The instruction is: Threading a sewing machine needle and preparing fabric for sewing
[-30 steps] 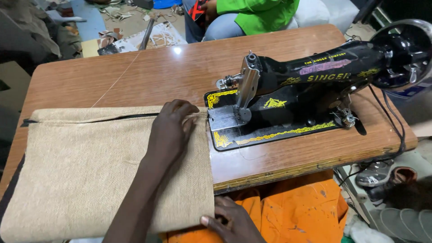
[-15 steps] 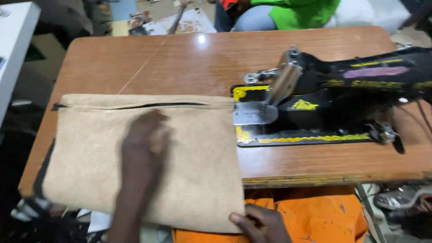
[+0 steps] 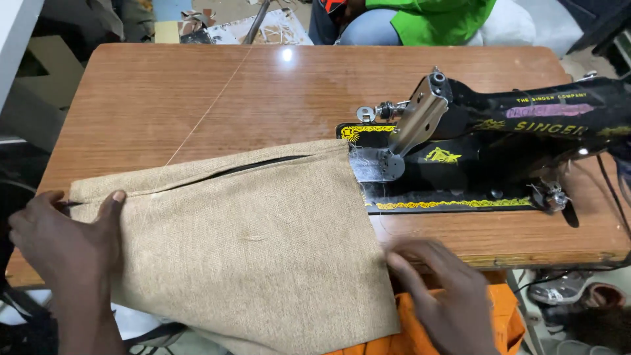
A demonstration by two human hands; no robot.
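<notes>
My left hand (image 3: 66, 246) pinches the near left corner of the tan burlap cover (image 3: 250, 243), thumb on top and fingers curled under the edge where the zipper's (image 3: 253, 167) end sits. My right hand (image 3: 444, 296) lies loosely open with the fingertips at the cover's lower right edge, holding nothing, blurred with motion. The cover lies flat across the front of the wooden table (image 3: 197, 85), its far right corner just beside the black sewing machine's (image 3: 499, 151) needle plate, its lower part hanging off the table edge over orange fabric (image 3: 506, 322). To handle it well I judge both corners should be gripped evenly so the coarse weave stays square. A thin thread (image 3: 210, 108) runs across the table from the cover's top edge; snagging it would tug the seam.
</notes>
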